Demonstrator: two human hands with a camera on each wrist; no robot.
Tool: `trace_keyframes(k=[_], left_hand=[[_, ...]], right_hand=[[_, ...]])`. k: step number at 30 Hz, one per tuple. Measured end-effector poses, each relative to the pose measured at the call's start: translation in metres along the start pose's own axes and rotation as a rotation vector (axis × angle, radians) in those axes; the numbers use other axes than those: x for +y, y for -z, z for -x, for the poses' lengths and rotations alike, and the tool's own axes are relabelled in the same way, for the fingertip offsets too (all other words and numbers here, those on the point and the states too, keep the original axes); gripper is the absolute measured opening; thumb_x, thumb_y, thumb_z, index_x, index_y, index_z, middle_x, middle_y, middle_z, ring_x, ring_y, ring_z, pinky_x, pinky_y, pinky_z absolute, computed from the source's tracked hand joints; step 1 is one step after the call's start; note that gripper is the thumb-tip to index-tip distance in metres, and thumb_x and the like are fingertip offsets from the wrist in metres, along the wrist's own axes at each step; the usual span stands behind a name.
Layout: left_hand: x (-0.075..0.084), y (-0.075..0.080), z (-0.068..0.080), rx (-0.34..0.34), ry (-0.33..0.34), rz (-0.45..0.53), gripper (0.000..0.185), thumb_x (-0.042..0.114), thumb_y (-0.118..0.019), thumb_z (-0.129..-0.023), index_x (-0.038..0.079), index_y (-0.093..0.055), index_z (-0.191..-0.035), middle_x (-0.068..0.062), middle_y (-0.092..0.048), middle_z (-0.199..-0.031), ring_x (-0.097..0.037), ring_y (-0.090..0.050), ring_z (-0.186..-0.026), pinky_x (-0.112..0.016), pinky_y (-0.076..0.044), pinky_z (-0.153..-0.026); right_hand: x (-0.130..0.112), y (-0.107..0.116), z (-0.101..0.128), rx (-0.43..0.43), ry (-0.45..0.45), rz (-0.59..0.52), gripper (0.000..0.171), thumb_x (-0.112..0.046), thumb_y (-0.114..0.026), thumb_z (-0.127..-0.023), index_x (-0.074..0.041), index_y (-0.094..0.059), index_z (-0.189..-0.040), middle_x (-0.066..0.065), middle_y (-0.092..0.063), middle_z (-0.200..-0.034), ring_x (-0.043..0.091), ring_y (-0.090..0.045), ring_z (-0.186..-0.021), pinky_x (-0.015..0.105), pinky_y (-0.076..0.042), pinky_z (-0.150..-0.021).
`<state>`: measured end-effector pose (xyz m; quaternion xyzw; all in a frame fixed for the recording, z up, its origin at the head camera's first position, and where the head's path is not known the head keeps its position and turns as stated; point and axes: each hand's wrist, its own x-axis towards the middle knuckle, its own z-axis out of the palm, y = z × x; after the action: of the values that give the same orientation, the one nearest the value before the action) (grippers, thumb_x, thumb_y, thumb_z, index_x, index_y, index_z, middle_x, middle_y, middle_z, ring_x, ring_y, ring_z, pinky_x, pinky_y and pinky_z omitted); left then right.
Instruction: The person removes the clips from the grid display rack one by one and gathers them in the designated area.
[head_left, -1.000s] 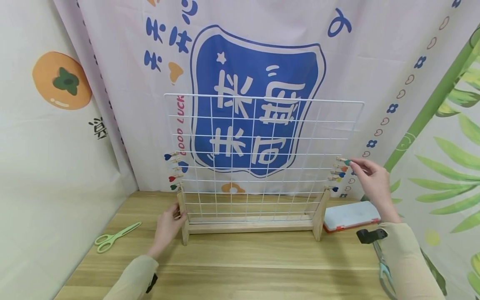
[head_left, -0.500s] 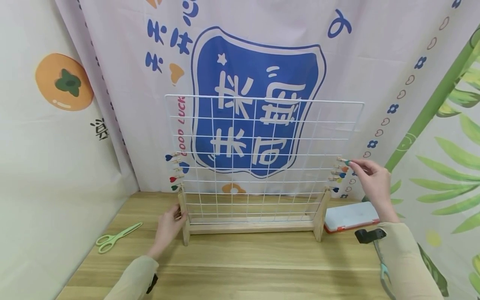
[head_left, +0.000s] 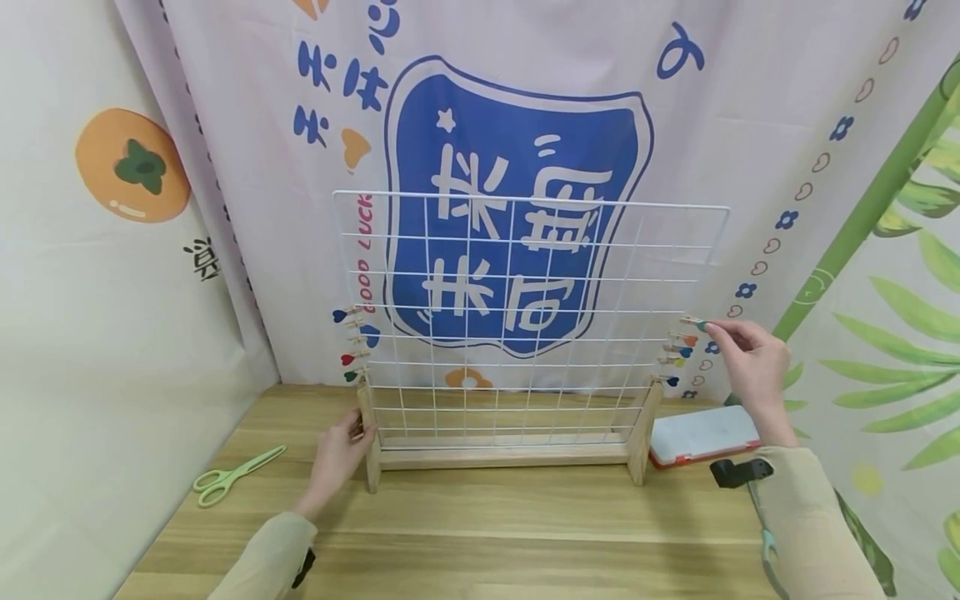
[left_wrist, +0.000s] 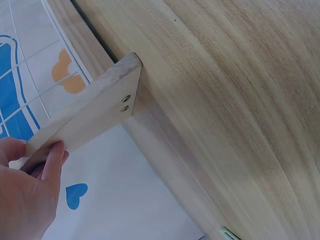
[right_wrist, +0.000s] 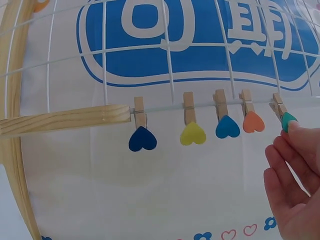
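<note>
A white wire grid [head_left: 525, 198] stands upright in a wooden stand [head_left: 502, 457]. My left hand [head_left: 341, 446] grips the stand's left upright [left_wrist: 100, 105], thumb on one side and fingers on the other. At the grid's right edge, my right hand [head_left: 753, 367] pinches a small wooden clothespin [right_wrist: 279, 106] by its green heart; its tip overlaps the edge wire. Below it on that edge hang clothespins with an orange heart [right_wrist: 253, 122], a blue heart [right_wrist: 227, 127], a yellow heart [right_wrist: 193, 133] and a dark blue heart [right_wrist: 142, 139]. More clothespins, one with a red heart [head_left: 348, 359], line the left edge.
Green scissors [head_left: 225, 482] lie on the table [head_left: 487, 533] at the left. Behind the right upright is a pale box [head_left: 705, 433] with red latches. Blue-handled scissors [head_left: 769, 554] lie partly under the right forearm. A printed curtain [head_left: 525, 50] hangs behind the grid.
My right hand has shifted slightly to the right together with the green-heart clothespin. The left hand keeps its grip on the upright. The head view has drifted a little.
</note>
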<state>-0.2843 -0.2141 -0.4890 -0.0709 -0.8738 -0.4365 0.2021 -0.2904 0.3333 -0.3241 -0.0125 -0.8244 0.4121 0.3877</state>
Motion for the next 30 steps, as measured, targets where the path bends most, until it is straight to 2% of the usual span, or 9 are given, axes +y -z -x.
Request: trace_keyframes(k=[3,12,20,30], left_hand=[[0.000,0.000,0.000,-0.012,0.006,0.007,0.030,0.002,-0.059,-0.088,-0.010,-0.056,-0.115,-0.032,-0.064,-0.109,-0.041,-0.066,-0.099,-0.041,-0.058,-0.080],[0.000,0.000,0.000,-0.012,0.002,0.018,0.028,0.001,-0.059,-0.088,-0.010,-0.057,-0.114,-0.032,-0.064,-0.108,-0.041,-0.066,-0.098,-0.041,-0.059,-0.080],[-0.001,0.000,0.000,-0.010,-0.003,0.026,0.031,0.001,-0.059,-0.088,-0.012,-0.056,-0.116,-0.033,-0.063,-0.109,-0.041,-0.066,-0.098,-0.040,-0.059,-0.079],[0.000,0.001,-0.001,-0.016,0.003,0.035,0.031,0.002,-0.060,-0.089,-0.011,-0.056,-0.117,-0.032,-0.063,-0.111,-0.041,-0.065,-0.099,-0.040,-0.059,-0.080]], right_hand=[[0.001,0.006,0.000,0.013,-0.043,-0.011,0.031,-0.033,-0.065,-0.087,-0.007,-0.069,-0.104,-0.037,-0.054,-0.082,-0.014,-0.054,-0.076,-0.002,-0.044,-0.067],[0.000,0.021,0.013,-0.027,-0.160,-0.027,0.035,-0.034,-0.063,-0.088,-0.010,-0.066,-0.113,-0.035,-0.056,-0.086,-0.013,-0.055,-0.082,-0.004,-0.044,-0.071],[0.008,0.022,0.038,-0.023,-0.191,-0.060,0.034,-0.031,-0.065,-0.088,-0.007,-0.066,-0.113,-0.032,-0.059,-0.088,-0.014,-0.058,-0.082,-0.003,-0.045,-0.073],[0.023,0.012,0.079,-0.041,-0.184,-0.004,0.029,-0.027,-0.065,-0.088,-0.007,-0.068,-0.108,-0.033,-0.059,-0.088,-0.018,-0.055,-0.080,-0.003,-0.044,-0.073]])
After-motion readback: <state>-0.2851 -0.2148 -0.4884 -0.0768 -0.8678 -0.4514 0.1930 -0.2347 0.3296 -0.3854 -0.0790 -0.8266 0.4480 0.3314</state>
